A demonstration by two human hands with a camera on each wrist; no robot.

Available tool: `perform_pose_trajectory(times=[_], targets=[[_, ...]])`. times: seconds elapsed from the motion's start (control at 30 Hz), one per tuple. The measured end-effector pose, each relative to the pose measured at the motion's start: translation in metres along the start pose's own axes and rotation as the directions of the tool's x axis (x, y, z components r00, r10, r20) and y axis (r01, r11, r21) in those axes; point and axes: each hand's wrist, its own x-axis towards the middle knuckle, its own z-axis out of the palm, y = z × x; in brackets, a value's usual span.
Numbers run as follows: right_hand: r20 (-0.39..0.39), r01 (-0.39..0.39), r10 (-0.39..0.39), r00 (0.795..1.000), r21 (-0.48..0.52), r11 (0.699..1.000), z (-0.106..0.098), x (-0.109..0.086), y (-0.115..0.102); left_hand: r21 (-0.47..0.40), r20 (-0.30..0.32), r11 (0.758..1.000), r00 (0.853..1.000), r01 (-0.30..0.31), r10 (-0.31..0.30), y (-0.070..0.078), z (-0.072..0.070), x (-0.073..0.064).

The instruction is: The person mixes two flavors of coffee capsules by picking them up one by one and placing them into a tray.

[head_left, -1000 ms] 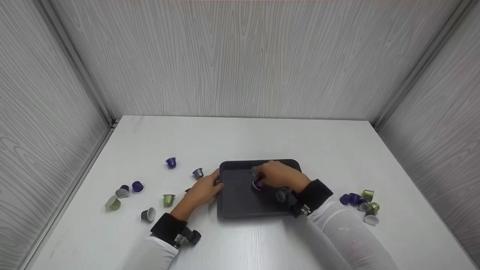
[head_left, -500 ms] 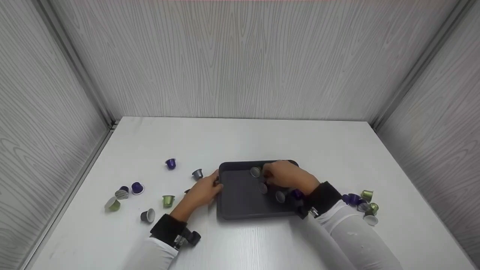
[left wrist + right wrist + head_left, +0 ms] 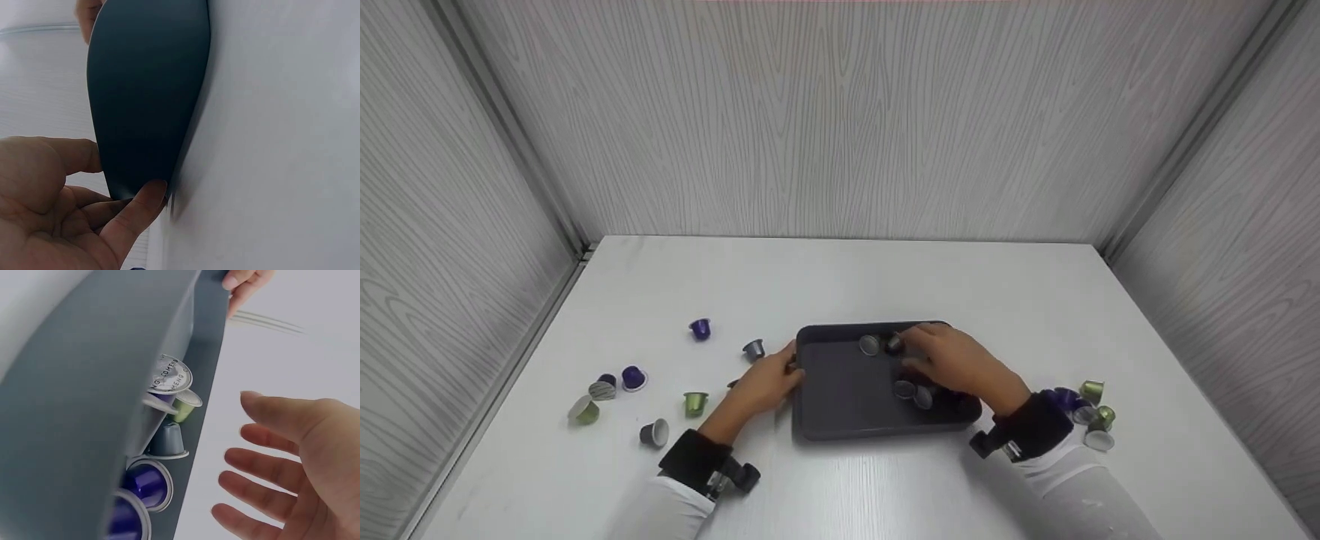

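Note:
A dark grey tray (image 3: pixel 847 431) lies on the white table, and my left hand (image 3: pixel 767 381) grips its left edge. In the left wrist view, thumb and fingers of the left hand (image 3: pixel 73 208) hold the tray's end wall (image 3: pixel 146 101). My right hand (image 3: pixel 960 361) is over the tray's right part. The right wrist view has it with fingers spread and holding nothing (image 3: pixel 292 467). Coffee capsules lie in the tray: a silver-lidded one (image 3: pixel 173 374), a green one (image 3: pixel 187 405), a grey one (image 3: pixel 167 439) and a purple one (image 3: pixel 147 482). The right hand partly hides them in the head view.
On the table left of the tray are scattered capsules, including a purple one (image 3: pixel 700 328), a green one (image 3: pixel 695 403) and a grey one (image 3: pixel 655 433). A cluster with a green capsule (image 3: pixel 1092 390) is at right. Wood-grain panels (image 3: pixel 840 120) surround the table.
My right hand has let go of a purple capsule and moved right within the tray. The capsules near it have shifted right. The left hand stays at the tray's edge.

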Motion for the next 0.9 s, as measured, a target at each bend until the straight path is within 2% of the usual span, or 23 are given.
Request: perform_pose_trajectory(times=[0.17, 0.33, 0.47, 0.7, 0.83, 0.9], targets=[[-0.016, -0.100, 0.100, 0.995, 0.024, 0.995, -0.004, -0.014, 0.006, -0.006, -0.011, 1.000, 1.000, -0.021, 0.021, 0.000, 0.000, -0.001], [-0.028, -0.232, 0.235, 0.972, 0.078, 0.970, -0.007, -0.026, 0.012, -0.009, -0.027, 0.999, 0.999, -0.041, 0.041, 0.000, 0.000, -0.002], [0.017, -0.338, 0.339, 0.941, 0.136, 0.931, -0.003, -0.036, 0.020, -0.018, -0.021, 0.999, 0.999, -0.041, 0.040, 0.000, 0.001, -0.003], [0.093, -0.506, 0.498, 0.862, 0.190, 0.841, 0.005, -0.051, 0.034, -0.011, -0.017, 0.999, 0.999, -0.034, 0.034, 0.000, 0.001, -0.004], [0.103, -0.540, 0.531, 0.841, 0.214, 0.814, 0.006, -0.053, 0.040, -0.009, -0.024, 0.999, 0.999, -0.042, 0.042, 0.000, 0.000, -0.003], [0.099, -0.542, 0.534, 0.840, 0.209, 0.814, 0.006, -0.052, 0.041, -0.009, -0.026, 0.999, 0.998, -0.051, 0.051, 0.001, -0.001, -0.003]])
